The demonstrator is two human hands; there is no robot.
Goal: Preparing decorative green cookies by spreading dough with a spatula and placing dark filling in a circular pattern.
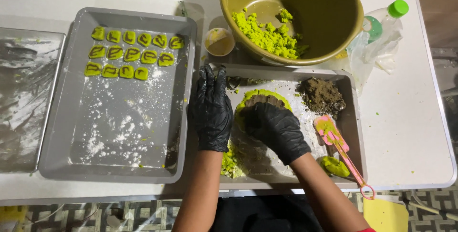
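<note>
- A flat green dough round [260, 94] lies in the near grey tray [355, 131], directly under the right hand [274, 127], whose gloved fingers curl down onto its far edge around a dark filling.
- The left hand [211, 110] rests flat with fingers spread, just beside the round's left side.
- The right hand is nearer; the dough sits ahead of both wrists.

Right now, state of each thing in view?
Left hand: gloved, flat on tray edge.
Right hand: gloved, pressing dough.
Bowl: part full of green crumbs.
Left tray: floured, shaped pieces in rows.
Bottle: capped.
Spatula: smeared green.
</note>
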